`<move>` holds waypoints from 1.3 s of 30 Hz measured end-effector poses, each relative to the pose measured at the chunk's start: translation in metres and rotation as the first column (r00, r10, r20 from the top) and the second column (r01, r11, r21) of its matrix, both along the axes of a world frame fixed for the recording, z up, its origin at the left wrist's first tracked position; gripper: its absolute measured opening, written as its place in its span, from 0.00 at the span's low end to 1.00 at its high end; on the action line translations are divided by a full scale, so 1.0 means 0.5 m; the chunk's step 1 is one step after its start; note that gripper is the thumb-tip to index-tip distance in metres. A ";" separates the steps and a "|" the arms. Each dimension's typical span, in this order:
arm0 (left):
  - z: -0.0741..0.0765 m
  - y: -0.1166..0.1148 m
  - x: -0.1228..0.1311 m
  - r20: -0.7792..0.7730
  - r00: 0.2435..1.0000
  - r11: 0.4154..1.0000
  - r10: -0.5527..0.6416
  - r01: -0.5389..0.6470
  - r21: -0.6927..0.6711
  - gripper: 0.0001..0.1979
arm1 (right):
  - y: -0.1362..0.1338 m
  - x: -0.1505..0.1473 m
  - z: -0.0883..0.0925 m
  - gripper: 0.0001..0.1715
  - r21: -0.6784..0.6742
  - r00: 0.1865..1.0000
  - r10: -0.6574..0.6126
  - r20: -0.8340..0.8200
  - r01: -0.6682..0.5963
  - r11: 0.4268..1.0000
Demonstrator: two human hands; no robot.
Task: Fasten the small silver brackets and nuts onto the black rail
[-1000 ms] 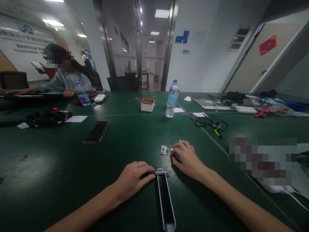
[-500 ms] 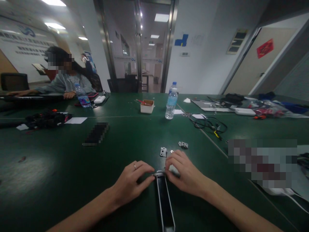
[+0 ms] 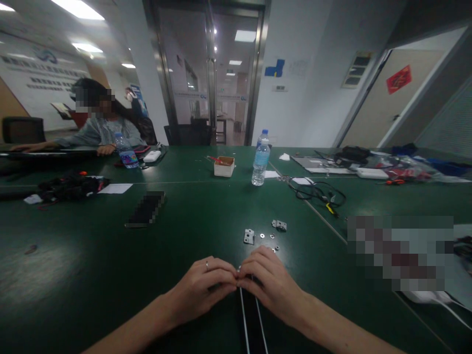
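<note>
A long, narrow metal channel (image 3: 253,319) with bright edges and a dark inside runs from the bottom of the view toward my hands. At its far end my left hand (image 3: 201,285) has thumb and fingers pinched together. My right hand (image 3: 271,282) reaches over the same end from the other side, its fingertips meeting those of the left. Whatever small part is between them is hidden. Just beyond lie a small metal bracket (image 3: 249,236), a second bracket (image 3: 279,225), a washer (image 3: 262,236) and several other small rings or nuts (image 3: 277,248).
A phone (image 3: 145,209) lies left of centre. Farther back stand a small open box (image 3: 224,167) and a water bottle (image 3: 260,164). Black cables (image 3: 319,191) lie to the right, near a blurred-out item (image 3: 401,253). Another person (image 3: 106,123) sits at the far left.
My right hand has moved left and down until its fingertips meet my left hand's. The channel's far end is now covered, and small rings behind my right hand have come into view.
</note>
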State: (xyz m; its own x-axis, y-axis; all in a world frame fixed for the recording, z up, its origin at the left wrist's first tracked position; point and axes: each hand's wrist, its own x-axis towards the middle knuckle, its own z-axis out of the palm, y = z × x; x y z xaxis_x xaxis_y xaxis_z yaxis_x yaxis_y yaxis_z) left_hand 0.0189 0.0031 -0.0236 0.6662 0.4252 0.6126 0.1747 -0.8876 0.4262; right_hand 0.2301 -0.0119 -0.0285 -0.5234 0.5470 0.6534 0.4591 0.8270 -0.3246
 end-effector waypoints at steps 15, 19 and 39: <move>-0.004 0.008 -0.006 -0.206 0.955 0.957 0.215 -0.247 -0.149 0.08 | 0.047 0.086 0.026 0.12 -0.135 0.846 0.005 0.532 0.078 0.988; -0.005 0.007 -0.005 -0.221 0.954 0.960 0.204 -0.239 -0.144 0.09 | 0.045 0.080 0.025 0.08 -0.176 0.828 0.025 0.561 0.089 0.980; -0.034 0.006 -0.005 -0.286 0.927 0.969 0.242 -0.246 0.022 0.12 | 0.099 0.125 0.003 0.12 -0.118 0.834 -0.366 0.413 0.448 0.886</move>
